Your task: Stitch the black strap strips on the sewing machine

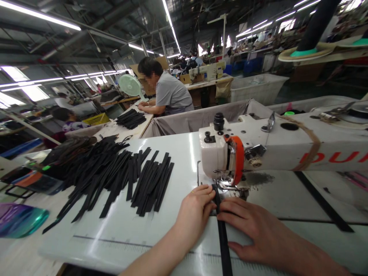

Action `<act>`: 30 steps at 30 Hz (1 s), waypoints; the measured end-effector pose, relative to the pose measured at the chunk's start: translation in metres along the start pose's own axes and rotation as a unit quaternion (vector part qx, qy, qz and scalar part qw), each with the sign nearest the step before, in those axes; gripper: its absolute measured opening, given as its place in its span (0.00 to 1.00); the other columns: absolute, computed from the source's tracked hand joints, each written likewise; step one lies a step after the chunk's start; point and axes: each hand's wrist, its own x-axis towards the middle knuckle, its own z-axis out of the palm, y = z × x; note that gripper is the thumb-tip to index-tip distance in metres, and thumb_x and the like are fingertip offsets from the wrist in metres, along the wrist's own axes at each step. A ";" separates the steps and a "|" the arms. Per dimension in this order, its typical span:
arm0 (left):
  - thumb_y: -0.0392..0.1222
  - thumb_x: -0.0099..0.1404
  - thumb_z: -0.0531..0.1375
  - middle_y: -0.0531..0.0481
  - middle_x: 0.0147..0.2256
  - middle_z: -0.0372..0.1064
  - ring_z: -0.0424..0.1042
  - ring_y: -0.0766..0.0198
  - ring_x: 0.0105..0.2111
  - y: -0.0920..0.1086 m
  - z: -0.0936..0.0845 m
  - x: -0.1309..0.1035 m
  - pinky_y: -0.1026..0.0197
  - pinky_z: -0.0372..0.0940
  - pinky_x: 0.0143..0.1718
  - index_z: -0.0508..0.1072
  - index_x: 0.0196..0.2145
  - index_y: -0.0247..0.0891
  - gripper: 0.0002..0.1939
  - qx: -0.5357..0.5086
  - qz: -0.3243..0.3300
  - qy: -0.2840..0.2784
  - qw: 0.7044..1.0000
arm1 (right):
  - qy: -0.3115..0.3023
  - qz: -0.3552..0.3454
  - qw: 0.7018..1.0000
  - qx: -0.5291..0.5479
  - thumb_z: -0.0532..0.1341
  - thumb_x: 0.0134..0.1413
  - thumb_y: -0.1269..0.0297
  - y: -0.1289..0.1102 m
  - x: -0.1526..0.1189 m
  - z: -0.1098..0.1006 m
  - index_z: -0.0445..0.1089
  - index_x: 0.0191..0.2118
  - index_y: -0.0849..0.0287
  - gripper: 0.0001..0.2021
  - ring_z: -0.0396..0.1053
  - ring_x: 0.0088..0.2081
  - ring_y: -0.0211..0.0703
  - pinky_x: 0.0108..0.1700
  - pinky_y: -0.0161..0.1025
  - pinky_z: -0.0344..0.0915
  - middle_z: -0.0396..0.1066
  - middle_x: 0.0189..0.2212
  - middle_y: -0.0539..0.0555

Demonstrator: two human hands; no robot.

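Note:
A long black fabric strip [223, 241] lies lengthwise on the sewing table, its far end at the presser foot of a white sewing machine [215, 157]. My left hand [196, 205] is closed, fingers curled on the strip's left side just before the foot. On the other side my right hand [253, 226] holds the strip's right edge with its fingers and thumb. The needle tip cannot be made out behind the orange guard [238, 159]. Another black strip [324, 203] lies under the machine arm, to the right.
Many loose black strips [152, 182] are heaped on the table [184, 149] at left. A printed ruler scale [115, 242] runs along its front. A purple-teal glossy object [21, 220] is at far left. Beyond, a co-worker [175, 92] sits near a green fan [130, 85].

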 end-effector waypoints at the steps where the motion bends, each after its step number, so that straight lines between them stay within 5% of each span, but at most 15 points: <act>1: 0.28 0.61 0.62 0.45 0.49 0.75 0.71 0.55 0.54 0.001 0.000 0.000 0.50 0.66 0.59 0.77 0.48 0.35 0.17 -0.009 0.003 -0.002 1.000 | 0.009 -0.001 1.000 -0.006 0.66 0.46 0.68 0.000 -0.001 0.001 0.71 0.51 0.57 0.22 0.67 0.53 0.50 0.55 0.44 0.67 0.71 0.51 0.57; 15: 0.34 0.69 0.55 0.41 0.52 0.73 0.70 0.54 0.55 -0.001 0.009 0.002 0.50 0.66 0.59 0.77 0.46 0.33 0.12 0.056 0.082 0.015 0.995 | 0.018 0.019 0.999 -0.020 0.64 0.46 0.69 0.001 0.000 0.000 0.69 0.53 0.56 0.25 0.68 0.53 0.51 0.53 0.44 0.69 0.70 0.52 0.58; 30: 0.34 0.70 0.54 0.42 0.48 0.75 0.71 0.56 0.54 -0.001 0.007 0.004 0.54 0.66 0.59 0.79 0.39 0.36 0.13 0.034 0.092 0.005 0.995 | 0.013 0.009 1.000 -0.016 0.65 0.48 0.68 0.003 -0.001 0.001 0.69 0.52 0.56 0.22 0.67 0.54 0.51 0.54 0.44 0.69 0.69 0.53 0.58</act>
